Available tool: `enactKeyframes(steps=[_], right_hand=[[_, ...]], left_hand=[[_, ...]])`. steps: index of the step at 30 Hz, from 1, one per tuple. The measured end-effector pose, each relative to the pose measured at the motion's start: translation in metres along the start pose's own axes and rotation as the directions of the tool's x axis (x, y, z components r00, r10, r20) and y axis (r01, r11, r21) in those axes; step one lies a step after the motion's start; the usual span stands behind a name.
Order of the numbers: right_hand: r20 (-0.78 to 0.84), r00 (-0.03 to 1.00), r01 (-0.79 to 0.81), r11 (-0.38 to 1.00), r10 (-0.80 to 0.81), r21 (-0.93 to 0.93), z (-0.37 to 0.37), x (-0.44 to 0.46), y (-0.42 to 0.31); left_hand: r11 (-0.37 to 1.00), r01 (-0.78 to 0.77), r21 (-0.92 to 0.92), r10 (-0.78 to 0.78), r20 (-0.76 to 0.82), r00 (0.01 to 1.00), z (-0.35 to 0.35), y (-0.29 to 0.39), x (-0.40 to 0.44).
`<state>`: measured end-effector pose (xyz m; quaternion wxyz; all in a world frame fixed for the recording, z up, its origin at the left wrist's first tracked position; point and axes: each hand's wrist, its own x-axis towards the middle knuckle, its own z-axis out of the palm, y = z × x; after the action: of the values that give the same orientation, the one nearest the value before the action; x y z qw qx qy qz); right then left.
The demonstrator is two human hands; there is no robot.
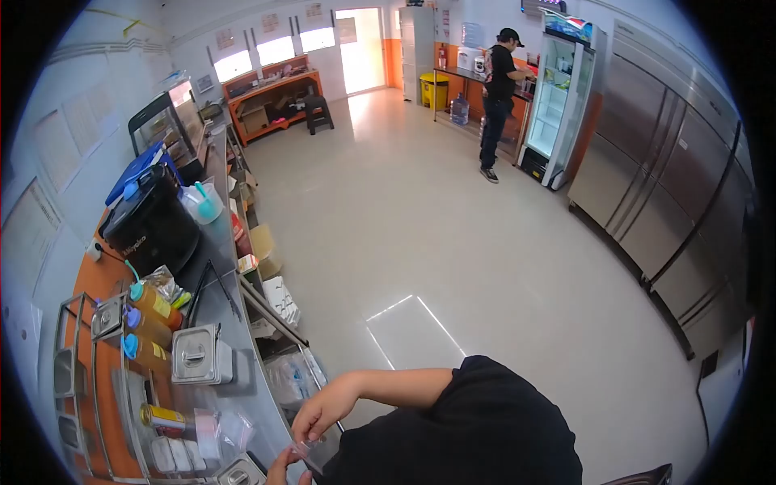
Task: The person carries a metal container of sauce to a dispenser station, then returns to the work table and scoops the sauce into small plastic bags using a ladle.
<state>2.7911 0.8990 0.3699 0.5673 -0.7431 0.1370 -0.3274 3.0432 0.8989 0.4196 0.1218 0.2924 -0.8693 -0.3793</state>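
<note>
Low in the head view, my right hand (325, 408) reaches in from a black sleeve, its fingers bent down and pinching a small clear plastic bag (314, 454). Just below it, at the bottom edge, my left hand (284, 469) has its fingers closed at the same bag; part of this hand is cut off by the frame. What the bag contains, if anything, cannot be made out. To the left, on the metal counter, lie clear plastic packets (233, 428) and white wrapped packs (176, 454). A yellow can (162, 417) rests on its side near them.
Lidded steel containers (198, 356), sauce bottles (149, 311) and a black cooker (153, 222) stand along the left counter (242, 356). A person (499, 101) stands by a glass-door fridge (556, 101) at the back. Steel refrigerators (659, 162) line the right wall.
</note>
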Motion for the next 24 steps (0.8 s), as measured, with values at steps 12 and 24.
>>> enactKeyframes(steps=[12,24], right_hand=[[-0.151,0.988,-0.055,0.989,0.034,-0.14,0.016,-0.027,-0.014],[-0.166,0.977,-0.153,0.981,0.132,-0.121,0.027,-0.039,-0.022]], left_hand=[[0.992,0.024,-0.124,-0.018,0.048,0.999,0.005,0.015,0.013],[0.998,-0.016,-0.068,0.027,0.169,0.985,0.003,0.045,0.013]])
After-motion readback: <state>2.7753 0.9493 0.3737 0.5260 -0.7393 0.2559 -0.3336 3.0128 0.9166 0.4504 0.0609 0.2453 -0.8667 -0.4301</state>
